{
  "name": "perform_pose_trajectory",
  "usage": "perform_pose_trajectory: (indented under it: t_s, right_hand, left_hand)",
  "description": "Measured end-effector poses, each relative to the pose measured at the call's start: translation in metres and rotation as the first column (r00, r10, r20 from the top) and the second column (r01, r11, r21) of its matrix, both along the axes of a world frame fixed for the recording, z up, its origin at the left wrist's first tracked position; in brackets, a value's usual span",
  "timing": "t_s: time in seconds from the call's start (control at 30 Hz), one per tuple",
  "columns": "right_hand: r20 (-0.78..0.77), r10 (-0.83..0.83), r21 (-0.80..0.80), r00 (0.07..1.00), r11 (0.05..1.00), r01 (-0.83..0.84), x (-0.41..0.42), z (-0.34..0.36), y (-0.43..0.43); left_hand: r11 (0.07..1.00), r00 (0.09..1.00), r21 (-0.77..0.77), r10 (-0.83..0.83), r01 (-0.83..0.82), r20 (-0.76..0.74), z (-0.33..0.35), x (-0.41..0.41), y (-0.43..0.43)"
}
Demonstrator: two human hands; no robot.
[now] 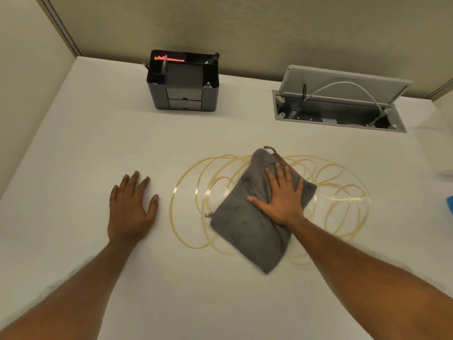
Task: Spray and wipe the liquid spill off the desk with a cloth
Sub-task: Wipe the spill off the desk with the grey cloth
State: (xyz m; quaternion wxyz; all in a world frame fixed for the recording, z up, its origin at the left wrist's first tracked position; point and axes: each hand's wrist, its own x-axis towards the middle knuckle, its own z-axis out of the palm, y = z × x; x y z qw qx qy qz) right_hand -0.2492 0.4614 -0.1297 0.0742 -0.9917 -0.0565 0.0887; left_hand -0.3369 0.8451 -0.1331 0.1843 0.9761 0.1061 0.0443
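Spill [186,200] loops run in thin yellowish rings across the white desk [81,148], and I take the spill as my landmark for everything else. My right hand [282,197] lies flat with the fingers [279,175] spread and straight, gripping nothing, only pressing the folded grey cloth [245,227] down onto the middle of the rings. The cloth covers the centre of the spill; rings show bare to its left, to its right and at its near edge. My left hand [132,207] rests palm down on dry desk just left of the spill, fingers open and splayed, holding nothing, apart from the nearest loop.

Beyond the spill, toward the wall, stands a black desk organiser [182,81], and further right an open cable hatch [340,106] with a white cable inside. Something blue [449,204] peeks in at the right edge; I cannot tell what it is, and I see no spray bottle clearly.

I judge the wiping barely begun, since most rings look untouched. Risks from here: a flat palm push could drag liquid outward and smear it wider than it lies now. A long stroke away from me could carry liquid toward the hatch and its wiring. Because I only press and do not grip, the cloth could slide or bunch under my palm. My left hand sits close enough to get wet.
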Motion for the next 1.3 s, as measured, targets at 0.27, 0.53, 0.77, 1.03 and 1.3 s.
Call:
perform_pose_trajectory:
  t_s: [0.27, 0.53, 0.77, 1.03, 1.3]
  right_hand:
    - [-0.005, 0.284, 0.134, 0.959, 0.950, -0.280, -0.005, 0.002, 0.056]
    - [0.120, -0.097, 0.518, 0.988, 0.855, 0.021, -0.029, 0.008, -0.026]
    - [0.080, -0.072, 0.384, 0.994, 0.923, 0.036, 0.038, 0.006, 0.048]
    - [0.132, 0.300, 0.174, 0.945, 0.931, -0.320, -0.019, -0.004, 0.011]
    - [0.091, 0.028, 0.059, 0.995, 0.998, -0.033, 0.057, 0.000, 0.055]
  left_hand:
    - [1.000, 1.000, 0.025, 0.001, -0.001, 0.003, -0.006, -0.001, 0.000]
    - [0.999, 1.000, 0.047, -0.002, 0.001, 0.015, -0.004, 0.000, -0.002]
    - [0.999, 1.000, 0.053, 0.004, -0.005, 0.015, -0.007, 0.000, -0.001]
    - [0.999, 1.000, 0.042, 0.007, -0.007, -0.002, -0.003, -0.001, -0.001]
    - [0.999, 1.000, 0.049, 0.012, -0.012, 0.007, -0.003, 0.000, -0.002]
